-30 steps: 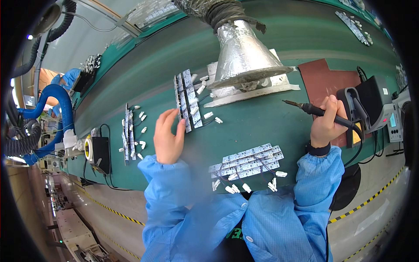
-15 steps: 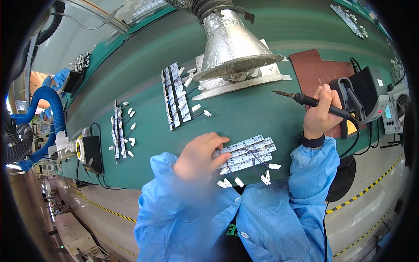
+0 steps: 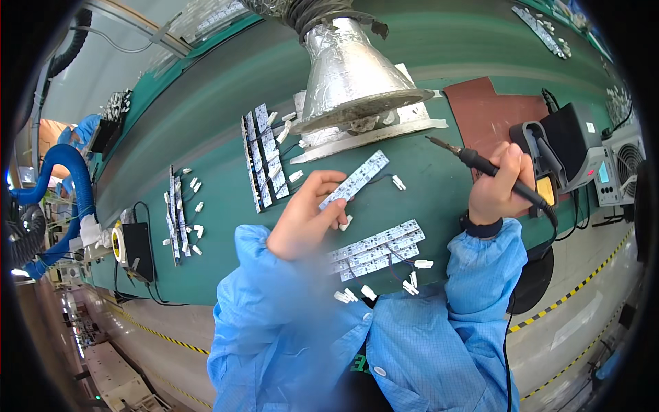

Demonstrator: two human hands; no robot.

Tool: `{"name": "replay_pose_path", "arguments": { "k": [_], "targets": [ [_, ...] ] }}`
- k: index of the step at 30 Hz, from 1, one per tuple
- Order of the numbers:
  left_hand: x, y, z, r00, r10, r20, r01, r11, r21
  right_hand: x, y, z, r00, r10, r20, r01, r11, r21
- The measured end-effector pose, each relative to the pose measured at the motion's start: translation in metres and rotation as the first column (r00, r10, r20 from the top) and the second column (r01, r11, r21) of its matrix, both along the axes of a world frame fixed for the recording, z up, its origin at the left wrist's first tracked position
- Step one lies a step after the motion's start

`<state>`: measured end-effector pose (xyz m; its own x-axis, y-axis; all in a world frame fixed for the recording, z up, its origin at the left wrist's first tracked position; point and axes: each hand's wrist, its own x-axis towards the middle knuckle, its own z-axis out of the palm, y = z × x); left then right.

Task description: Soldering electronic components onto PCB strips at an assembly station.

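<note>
My left hand (image 3: 309,213) grips one end of a narrow white circuit board strip (image 3: 357,180), tilted up to the right above the green mat. Thin wires with white connectors (image 3: 399,182) hang from that strip. Below it, close to my body, several more circuit board strips (image 3: 384,248) lie side by side, their white connectors (image 3: 368,293) spread along the near edge. In my right hand (image 3: 502,184) is a soldering iron (image 3: 478,162), held like a pen with its tip pointing left, off the mat. The tip and the held strip are apart.
A foil-covered fume hood (image 3: 353,82) stands over a white board at the back. On the right are a soldering iron stand (image 3: 549,154) and its station (image 3: 605,175). More strips (image 3: 264,161) lie at the back left, others (image 3: 176,216) farther left beside a black box (image 3: 134,250).
My left hand has picked a circuit board strip off the near group and raised it forward. The soldering iron stays in my right hand, nearly where it was.
</note>
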<state>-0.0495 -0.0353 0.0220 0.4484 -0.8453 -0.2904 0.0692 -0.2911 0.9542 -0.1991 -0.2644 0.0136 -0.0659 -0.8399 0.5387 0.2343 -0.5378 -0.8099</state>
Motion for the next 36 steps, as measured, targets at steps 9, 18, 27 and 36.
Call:
{"name": "replay_pose_path", "arguments": {
  "k": [9, 18, 27, 36],
  "targets": [
    [-0.007, -0.002, -0.020, 0.976, 0.057, 0.212, -0.056, 0.998, -0.010, 0.003, 0.048, 0.010, 0.864, 0.441, -0.243, -0.501, 0.799, -0.333],
    [-0.014, -0.008, -0.011, 0.920, 0.141, 0.365, -0.145, 0.989, -0.015, 0.009, 0.055, 0.006, 0.770, 0.514, -0.377, -0.632, 0.696, -0.341],
    [-0.015, -0.008, -0.014, 0.929, 0.154, 0.336, -0.163, 0.987, -0.003, 0.016, 0.057, 0.000, 0.771, 0.516, -0.374, -0.634, 0.683, -0.364],
    [-0.015, -0.008, -0.014, 0.922, 0.161, 0.352, -0.163, 0.986, -0.022, 0.016, 0.056, 0.000, 0.748, 0.546, -0.378, -0.663, 0.649, -0.374]
  ]
}}
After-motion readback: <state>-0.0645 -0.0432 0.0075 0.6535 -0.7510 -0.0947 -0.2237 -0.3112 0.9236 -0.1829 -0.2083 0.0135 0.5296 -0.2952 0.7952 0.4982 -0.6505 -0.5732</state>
